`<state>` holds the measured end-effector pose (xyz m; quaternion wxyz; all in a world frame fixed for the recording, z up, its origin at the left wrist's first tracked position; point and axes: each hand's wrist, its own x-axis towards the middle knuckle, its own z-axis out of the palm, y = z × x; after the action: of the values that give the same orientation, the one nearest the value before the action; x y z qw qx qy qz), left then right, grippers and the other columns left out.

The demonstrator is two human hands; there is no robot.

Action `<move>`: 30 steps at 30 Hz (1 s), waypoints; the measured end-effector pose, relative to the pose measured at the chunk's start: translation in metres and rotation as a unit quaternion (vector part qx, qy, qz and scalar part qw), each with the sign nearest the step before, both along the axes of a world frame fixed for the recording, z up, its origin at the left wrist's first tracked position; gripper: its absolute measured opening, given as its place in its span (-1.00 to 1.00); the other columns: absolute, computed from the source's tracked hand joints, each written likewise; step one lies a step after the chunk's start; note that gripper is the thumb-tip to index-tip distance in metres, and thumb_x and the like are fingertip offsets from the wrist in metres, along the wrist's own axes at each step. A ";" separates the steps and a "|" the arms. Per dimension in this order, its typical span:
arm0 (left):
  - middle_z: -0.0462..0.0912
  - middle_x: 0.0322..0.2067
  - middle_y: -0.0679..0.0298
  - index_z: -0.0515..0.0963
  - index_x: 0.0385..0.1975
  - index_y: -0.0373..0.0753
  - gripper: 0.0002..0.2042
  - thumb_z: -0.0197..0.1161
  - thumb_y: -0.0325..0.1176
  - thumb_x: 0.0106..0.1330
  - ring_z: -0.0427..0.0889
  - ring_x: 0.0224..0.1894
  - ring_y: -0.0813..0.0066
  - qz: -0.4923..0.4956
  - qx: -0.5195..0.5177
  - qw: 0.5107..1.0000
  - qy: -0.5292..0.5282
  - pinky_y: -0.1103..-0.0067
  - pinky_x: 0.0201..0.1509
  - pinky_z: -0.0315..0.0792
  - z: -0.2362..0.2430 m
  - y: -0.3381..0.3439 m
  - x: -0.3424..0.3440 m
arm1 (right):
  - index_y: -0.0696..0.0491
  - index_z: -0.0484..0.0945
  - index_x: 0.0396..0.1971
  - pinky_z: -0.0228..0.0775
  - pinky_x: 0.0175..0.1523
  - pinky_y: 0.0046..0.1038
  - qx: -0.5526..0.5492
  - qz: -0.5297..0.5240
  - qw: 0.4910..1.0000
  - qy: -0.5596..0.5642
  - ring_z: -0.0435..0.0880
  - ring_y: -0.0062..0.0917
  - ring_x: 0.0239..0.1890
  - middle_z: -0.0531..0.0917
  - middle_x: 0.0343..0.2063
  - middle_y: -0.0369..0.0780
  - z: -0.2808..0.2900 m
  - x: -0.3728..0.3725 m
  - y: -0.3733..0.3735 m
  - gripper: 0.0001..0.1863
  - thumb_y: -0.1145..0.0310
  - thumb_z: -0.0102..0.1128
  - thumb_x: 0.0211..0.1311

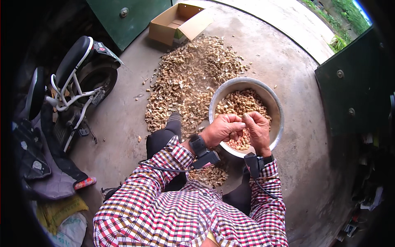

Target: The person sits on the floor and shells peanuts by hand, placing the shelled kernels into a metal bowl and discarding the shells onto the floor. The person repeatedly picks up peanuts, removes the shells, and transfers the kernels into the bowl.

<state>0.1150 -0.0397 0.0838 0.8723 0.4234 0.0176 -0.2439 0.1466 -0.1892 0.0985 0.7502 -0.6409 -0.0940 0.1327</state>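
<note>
Both hands meet over a wide metal basin. My left hand is closed, its thumb and fingers pinched together near the basin's middle. Opposite it, my right hand is closed too, with thumb and forefinger pressed together. The fingertips nearly touch, and whatever they hold is too small or hidden to make out. Unshelled peanuts fill the basin's far part. Pinkish shelled kernels lie in its near part, partly covered by my hands.
A broad heap of peanut shells spreads over the concrete floor beyond and left of the basin. An open cardboard box stands behind it. At left is a parked scooter. Green metal doors flank the doorway. More shells lie between my legs.
</note>
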 end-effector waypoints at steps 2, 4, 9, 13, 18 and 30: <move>0.53 -0.56 0.34 0.45 -0.41 -0.27 -0.88 0.16 -0.36 0.17 0.47 -0.59 0.70 0.021 -0.020 1.000 -0.008 0.81 -0.58 0.33 -0.006 -0.002 0.002 | 0.13 0.51 -0.48 0.21 -0.39 -0.71 -0.011 0.011 1.000 -0.014 0.39 -0.79 -0.49 0.52 -0.55 -0.39 -0.003 0.002 -0.002 -0.83 0.33 0.09 0.14; 0.53 -0.54 0.33 0.45 -0.40 -0.27 -0.88 0.16 -0.36 0.17 0.49 -0.56 0.68 0.022 -0.015 1.000 -0.007 0.79 -0.53 0.36 -0.005 -0.001 0.004 | 0.13 0.50 -0.41 0.20 -0.36 -0.72 0.039 0.032 0.999 0.020 0.39 -0.79 -0.45 0.52 -0.49 -0.37 -0.001 0.004 -0.002 -0.71 0.18 0.03 0.19; 0.54 -0.57 0.36 0.45 -0.37 -0.21 -0.88 0.14 -0.33 0.18 0.47 -0.64 0.73 0.020 -0.016 1.000 -0.008 0.85 -0.68 0.24 0.007 -0.002 0.002 | 0.20 0.39 -0.15 0.29 -0.26 -0.69 -0.063 0.099 0.993 -0.032 0.44 -0.72 -0.35 0.49 -0.34 -0.29 0.016 -0.006 0.004 -0.36 -0.15 -0.03 0.09; 0.47 -0.63 0.42 0.46 -0.42 -0.19 -0.83 0.12 -0.23 0.19 0.32 -0.73 0.83 0.016 0.006 0.999 -0.035 0.87 -0.76 0.11 0.003 -0.001 -0.001 | 0.19 0.30 -0.03 0.29 -0.32 -0.72 -0.023 0.139 0.990 -0.011 0.43 -0.72 -0.35 0.49 -0.28 -0.31 0.009 -0.012 0.016 -0.24 -0.20 0.04 0.00; 0.37 -0.68 0.48 0.45 -0.45 -0.19 -0.80 0.15 -0.19 0.17 0.25 -0.73 0.83 -0.001 -0.038 0.999 -0.030 0.87 -0.77 0.05 0.014 0.001 -0.003 | 0.19 0.26 0.02 0.31 -0.25 -0.72 -0.034 0.170 0.985 0.019 0.43 -0.72 -0.30 0.50 -0.27 -0.27 0.018 -0.011 0.016 -0.17 -0.24 0.06 -0.05; 0.44 -0.65 0.43 0.45 -0.44 -0.23 -0.84 0.22 -0.29 0.10 0.34 -0.70 0.79 0.002 -0.044 0.998 -0.047 0.85 -0.72 0.13 0.020 -0.001 0.003 | 0.22 0.20 0.04 0.36 -0.06 -0.55 0.004 0.131 0.991 0.038 0.46 -0.55 -0.12 0.44 -0.10 -0.16 0.022 -0.010 0.022 -0.30 0.08 0.10 -0.05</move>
<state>0.1177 -0.0412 0.1035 0.8906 0.3953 -0.0338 -0.2222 0.1367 -0.1676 0.1204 0.7319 -0.6148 -0.1489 0.2535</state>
